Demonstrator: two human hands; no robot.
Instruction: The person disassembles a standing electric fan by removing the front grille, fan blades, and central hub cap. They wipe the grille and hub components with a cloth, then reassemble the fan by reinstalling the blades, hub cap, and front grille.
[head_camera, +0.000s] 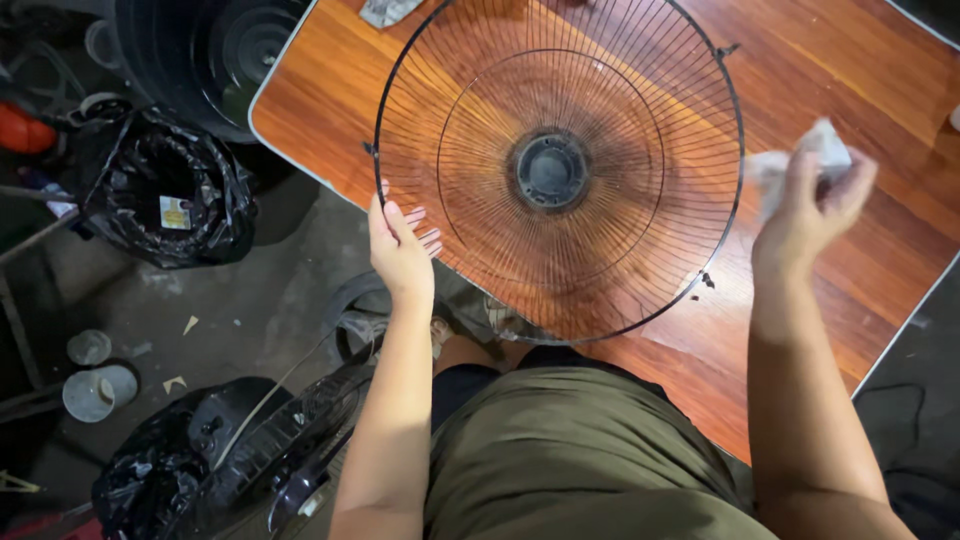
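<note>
Round wire fan guard (557, 170) lying flat on wooden table (870, 90), near edge overhanging toward the lap; dark hub at centre. Left hand (400, 250) gripping guard's left rim, fingers curled over the wires, thumb underneath not visible. Right hand (805, 205) closed around crumpled pale cloth (820, 150), raised just beside guard's right rim, not touching it. Black plastic bag (165, 190) on floor at left, well apart from table. Second fan guard (290, 450) and dark parts on floor beside left forearm. Two small round containers (95, 375) lower left on concrete
</note>
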